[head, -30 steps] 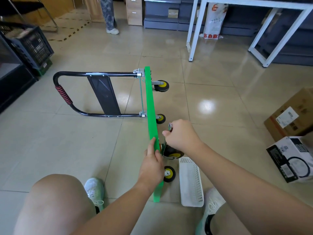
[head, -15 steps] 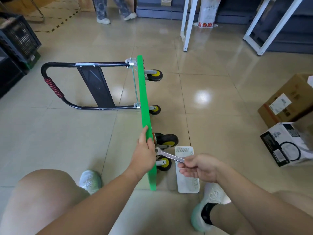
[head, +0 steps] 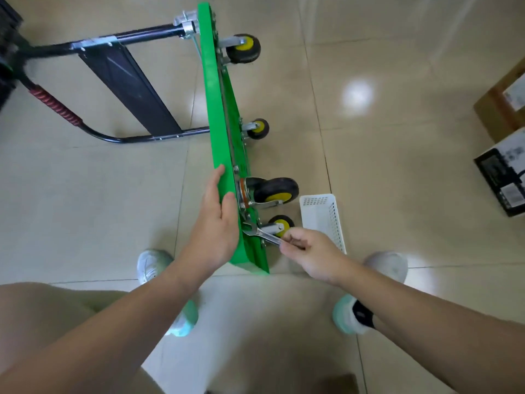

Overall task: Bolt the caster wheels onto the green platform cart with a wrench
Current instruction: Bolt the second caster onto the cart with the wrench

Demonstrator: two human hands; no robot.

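The green platform cart stands on its long edge on the tiled floor, running from 12 o'clock down to the middle of the view. Its black handle lies out flat toward 10 o'clock, with a red wrapping on the far bar.

Four caster wheels stick out from the underside, toward 3 o'clock: one far caster at 12 o'clock, a smaller one below it, a large near caster at the centre, and a small near caster just under that.

The left grip, a bare hand, is flat with straight fingers pressed against the platform's upper edge beside the large near caster. It curls round nothing.

The right grip pinches the handle end of the wrench, fingers curled round it. The wrench's open head sits at the platform's underside, against the mounting of the small near caster; the bolt itself is too small to make out.

A white slotted basket lies on the floor just at 3 o'clock of the near casters. A cardboard box and a black-and-white box sit at the 3 o'clock edge, well apart from the cart.
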